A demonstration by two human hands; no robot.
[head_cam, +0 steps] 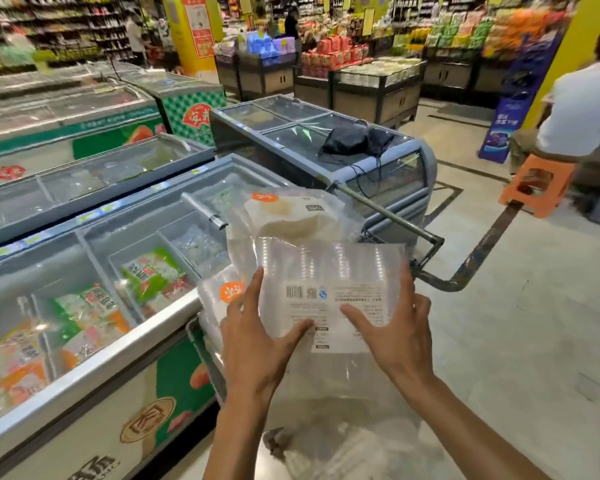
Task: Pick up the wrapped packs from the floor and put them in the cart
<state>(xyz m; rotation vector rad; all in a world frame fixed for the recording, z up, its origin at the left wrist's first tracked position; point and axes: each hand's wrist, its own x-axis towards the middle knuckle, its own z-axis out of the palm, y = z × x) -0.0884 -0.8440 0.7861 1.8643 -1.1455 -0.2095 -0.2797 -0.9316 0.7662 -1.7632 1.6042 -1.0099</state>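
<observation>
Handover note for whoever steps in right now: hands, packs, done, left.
Left hand and right hand: both flat, fingers straight, on the top wrapped pack, barcode side up.
Packs: at least two more lie under and behind it in a pile, one with an orange sticker.
Cart: only its handle shows beyond the pile, beside the freezer.
Done: several packs stacked.
Left: cannot tell; floor under the pile is hidden.

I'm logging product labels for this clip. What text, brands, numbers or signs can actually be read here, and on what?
Wrapped pack in both hands: barcode and printed lines, too small to read.
Orange round logos on the packs: characters blurred.
Freezer with the green checked front: red fan-shaped logo, Chinese characters, not clearly legible.
Yellow pillar poster: blurred.
Blue display stand: white characters, blurred.
Nothing reads with certainty.
</observation>
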